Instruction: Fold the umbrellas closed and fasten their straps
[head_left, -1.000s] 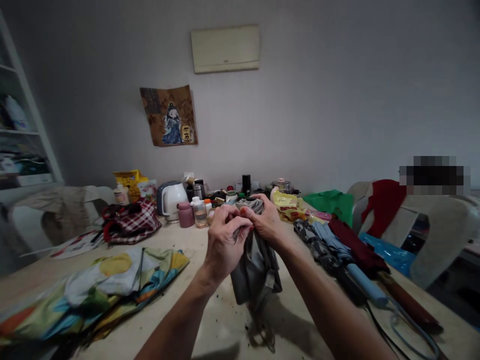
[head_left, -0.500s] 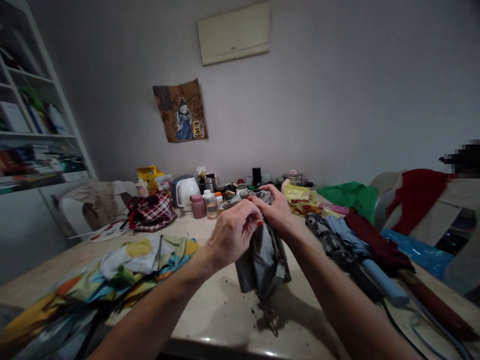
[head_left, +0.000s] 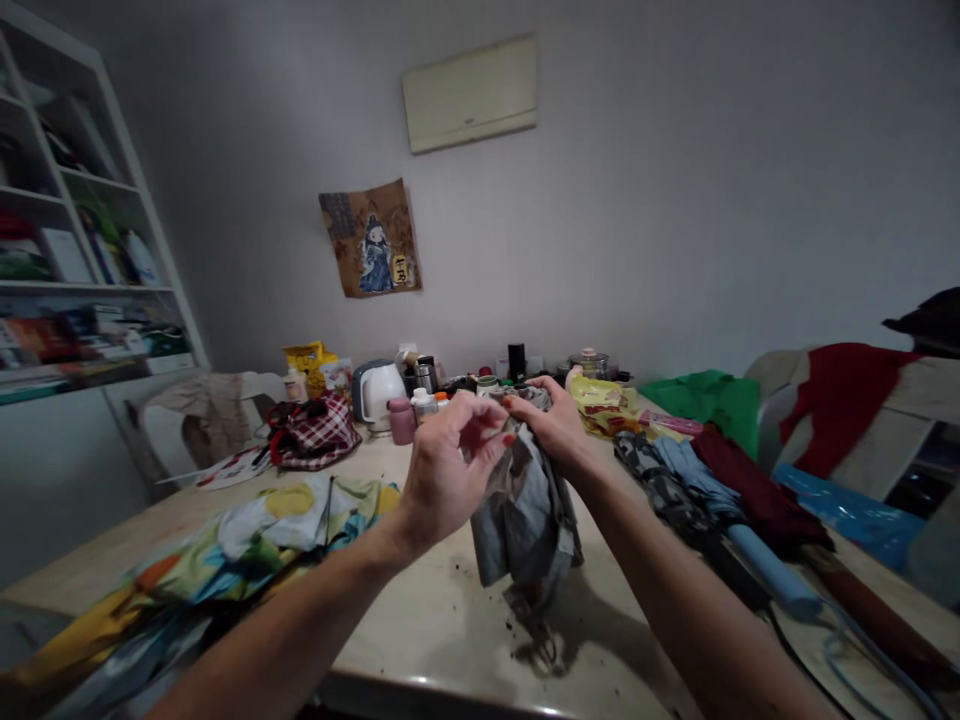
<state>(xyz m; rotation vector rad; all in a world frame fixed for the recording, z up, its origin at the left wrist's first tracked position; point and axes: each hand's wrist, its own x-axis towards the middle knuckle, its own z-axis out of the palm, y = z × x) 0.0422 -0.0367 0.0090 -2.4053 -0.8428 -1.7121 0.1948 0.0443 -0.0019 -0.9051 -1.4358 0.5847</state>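
Observation:
A grey cloth bundle that looks like a loosely folded umbrella (head_left: 525, 510) hangs in front of me, over the middle of the table (head_left: 420, 620). My right hand (head_left: 551, 420) is closed around its gathered top, thumb toward me. From the left, my left hand (head_left: 457, 460) pinches at the edge of the cloth with thumb and fingers curled. The exact spot between those fingertips is partly hidden. Loose folds and a strap dangle below, close to the tabletop.
A colourful umbrella (head_left: 285, 520) lies at left. Several folded umbrellas, among them a maroon one (head_left: 750, 490), lie at right. Behind stand a kettle (head_left: 381, 392), a pink jar (head_left: 401, 421), a checked bag (head_left: 319, 432) and a yellow packet (head_left: 600, 400). Dark crumbs dot the table.
My left hand has shifted slightly left and turned, its fingers opening into a looser curl. The cloth's lower folds have swung and spread. The view has tilted up a little.

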